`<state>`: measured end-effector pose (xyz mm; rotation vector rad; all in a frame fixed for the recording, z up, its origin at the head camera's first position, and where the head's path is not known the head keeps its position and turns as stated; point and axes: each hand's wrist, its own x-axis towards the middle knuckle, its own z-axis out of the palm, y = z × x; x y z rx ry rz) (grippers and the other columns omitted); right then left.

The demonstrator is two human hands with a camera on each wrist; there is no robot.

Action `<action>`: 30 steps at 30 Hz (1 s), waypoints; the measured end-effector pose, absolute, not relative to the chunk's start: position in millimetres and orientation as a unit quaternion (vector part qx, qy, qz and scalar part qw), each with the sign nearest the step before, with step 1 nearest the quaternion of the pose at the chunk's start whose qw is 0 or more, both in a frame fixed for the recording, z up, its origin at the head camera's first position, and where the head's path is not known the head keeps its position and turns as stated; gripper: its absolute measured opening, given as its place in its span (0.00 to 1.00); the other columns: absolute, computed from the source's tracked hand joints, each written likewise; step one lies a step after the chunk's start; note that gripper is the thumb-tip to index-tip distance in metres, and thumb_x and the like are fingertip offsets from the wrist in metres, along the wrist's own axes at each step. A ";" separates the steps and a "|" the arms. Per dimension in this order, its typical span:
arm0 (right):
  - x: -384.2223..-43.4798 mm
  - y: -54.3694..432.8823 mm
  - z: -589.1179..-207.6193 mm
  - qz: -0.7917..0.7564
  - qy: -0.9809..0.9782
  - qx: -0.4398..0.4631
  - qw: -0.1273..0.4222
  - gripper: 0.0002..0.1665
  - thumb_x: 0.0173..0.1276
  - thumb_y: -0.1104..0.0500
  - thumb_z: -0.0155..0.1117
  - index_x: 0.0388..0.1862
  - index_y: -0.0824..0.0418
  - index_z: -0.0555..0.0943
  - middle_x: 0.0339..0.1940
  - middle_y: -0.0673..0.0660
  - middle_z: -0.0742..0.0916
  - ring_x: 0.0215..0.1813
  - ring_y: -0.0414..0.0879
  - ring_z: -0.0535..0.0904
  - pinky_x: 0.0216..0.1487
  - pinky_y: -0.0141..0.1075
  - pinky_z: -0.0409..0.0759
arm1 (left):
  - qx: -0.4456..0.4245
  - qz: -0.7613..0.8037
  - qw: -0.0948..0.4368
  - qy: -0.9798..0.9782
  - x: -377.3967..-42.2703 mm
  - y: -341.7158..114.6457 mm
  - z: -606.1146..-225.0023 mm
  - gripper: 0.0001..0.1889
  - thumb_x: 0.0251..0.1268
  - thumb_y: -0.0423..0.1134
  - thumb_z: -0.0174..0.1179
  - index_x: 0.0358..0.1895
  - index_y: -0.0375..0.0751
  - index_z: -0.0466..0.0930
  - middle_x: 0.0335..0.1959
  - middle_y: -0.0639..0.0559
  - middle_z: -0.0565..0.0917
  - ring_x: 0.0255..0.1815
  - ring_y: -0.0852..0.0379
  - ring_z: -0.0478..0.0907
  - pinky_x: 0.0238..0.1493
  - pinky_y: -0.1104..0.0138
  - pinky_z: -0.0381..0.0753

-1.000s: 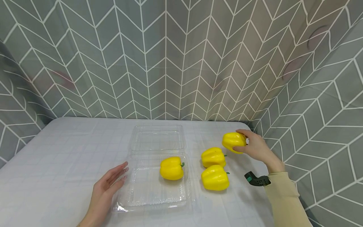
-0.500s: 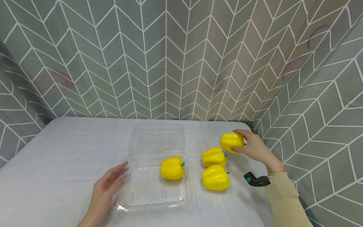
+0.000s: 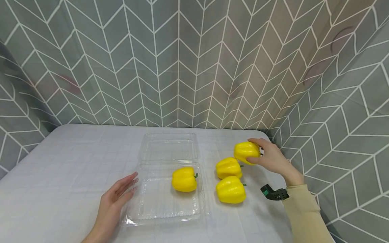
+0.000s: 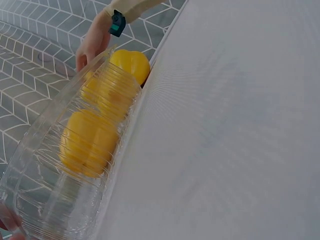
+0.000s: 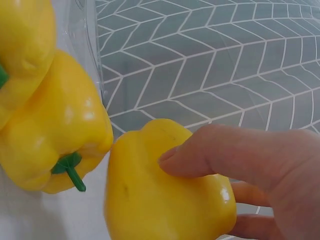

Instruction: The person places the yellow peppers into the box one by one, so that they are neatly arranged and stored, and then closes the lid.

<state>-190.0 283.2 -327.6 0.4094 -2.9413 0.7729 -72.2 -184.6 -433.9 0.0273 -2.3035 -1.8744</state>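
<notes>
My right hand (image 3: 273,161) grips a yellow bell pepper (image 3: 244,152) at the far right of the table, thumb on the near side in the right wrist view. Two more bell peppers lie to the left of it: one pepper (image 3: 228,168) close by, and another pepper (image 3: 230,190) nearer me. A clear plastic clamshell container (image 3: 155,204) lies open, with a single bell pepper (image 3: 184,180) in its right part. At the container's left side is my left hand (image 3: 113,202), fingers extended along the wall; whether they touch it is hard to tell.
The container's hinged lid (image 3: 170,146) lies folded back behind its base. A white cloth covers the table (image 3: 70,162). Grey patterned curtains (image 3: 179,67) hang behind the table and to both sides. A dark band (image 3: 275,193) circles the right wrist.
My right hand has shifted slightly left with its bell pepper, closer to the two loose peppers. My left hand, the container and the other peppers stay put.
</notes>
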 end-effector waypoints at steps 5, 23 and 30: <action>-188.4 281.3 -325.8 0.253 -0.957 0.136 0.043 0.41 0.62 0.53 0.74 0.70 0.66 0.70 0.66 0.67 0.77 0.61 0.65 0.73 0.61 0.62 0.76 | 0.006 -0.630 0.087 -0.772 -72.2 -184.7 -434.6 0.21 0.75 0.35 0.55 0.69 0.40 0.70 0.68 0.61 0.76 0.62 0.79 0.72 0.57 0.86 0.73; -178.2 272.2 -316.3 0.260 -0.951 0.156 0.063 0.42 0.61 0.53 0.75 0.71 0.64 0.70 0.67 0.66 0.76 0.62 0.65 0.73 0.62 0.63 0.75 | 0.013 -0.633 0.082 -0.769 -72.5 -184.8 -434.1 0.22 0.75 0.35 0.56 0.69 0.40 0.70 0.67 0.63 0.76 0.61 0.78 0.73 0.57 0.86 0.73; -173.2 264.7 -311.6 0.263 -0.946 0.172 0.076 0.42 0.60 0.55 0.76 0.70 0.65 0.70 0.65 0.65 0.77 0.61 0.63 0.74 0.61 0.62 0.76 | 0.010 -0.631 0.082 -0.771 -73.5 -185.0 -435.1 0.22 0.75 0.35 0.56 0.69 0.40 0.70 0.67 0.61 0.76 0.62 0.78 0.72 0.57 0.86 0.73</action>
